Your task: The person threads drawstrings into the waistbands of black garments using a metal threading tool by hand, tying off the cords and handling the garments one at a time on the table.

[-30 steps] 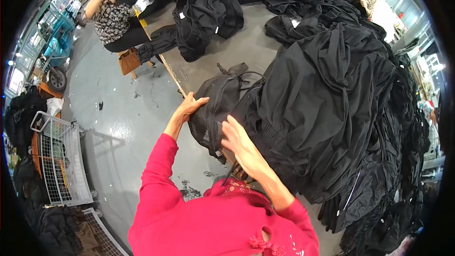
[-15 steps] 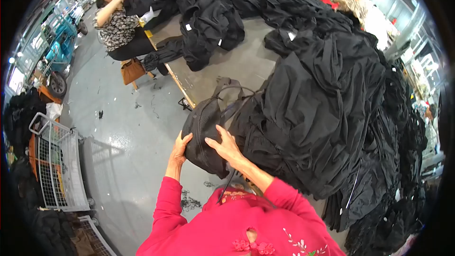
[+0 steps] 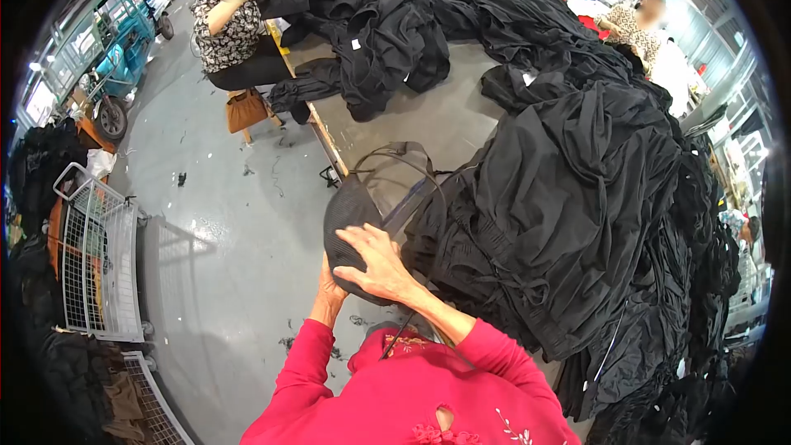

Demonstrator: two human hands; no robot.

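The right hand (image 3: 372, 264) lies over the near part of a black bag (image 3: 350, 206), its grip spread, thumb and fingers apart against the dark ribbed surface. The left hand (image 3: 328, 287) is against the bag's near left side; its fingers are hidden behind the bag, so how far its grip is closed cannot be told. The bag sits between the two hands, in front of the person's red top (image 3: 387, 395), at the wooden edge of the grey counter (image 3: 470, 82); whether it rests on that edge cannot be told. Thin dark straps (image 3: 405, 146) loop from its far side over the counter. Just to the right, a large heap of black garments (image 3: 568, 189) covers that side, and further off lies a crumpled black garment (image 3: 391, 53) with a white tag. Beyond the counter's left edge, a co-worker (image 3: 231, 45) in a patterned top sits with a raised hand near black cloth, beside a brown bag (image 3: 247, 111). Another person (image 3: 634, 29) is behind the heap at upper right. On the grey floor (image 3: 222, 198) at left stands a white wire cart (image 3: 124, 272), with a blue three-wheeler (image 3: 125, 58) farther back.
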